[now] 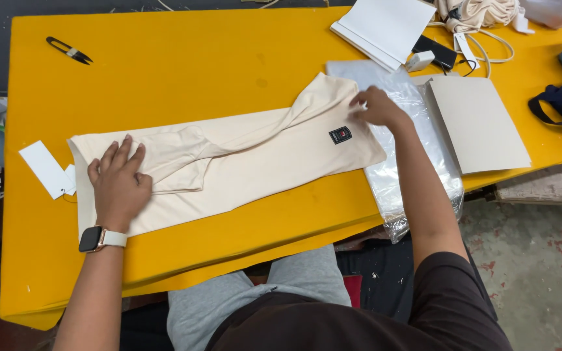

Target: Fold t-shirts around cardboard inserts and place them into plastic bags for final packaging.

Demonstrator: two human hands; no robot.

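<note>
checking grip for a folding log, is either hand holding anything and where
The left hand lies flat on the cream garment near its left end. The right hand touches its right edge; a pinch cannot be told.

Dark sleeves, wristwatch [92, 238], grey shorts [255, 296]

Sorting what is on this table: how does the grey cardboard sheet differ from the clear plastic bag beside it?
The grey cardboard sheet is opaque, flat and stiff-looking; the clear plastic bag is see-through, glossy and wrinkled. The sheet lies wholly on the yellow table; the bag hangs over its near edge. Both lie flat, by the right hand.
</note>
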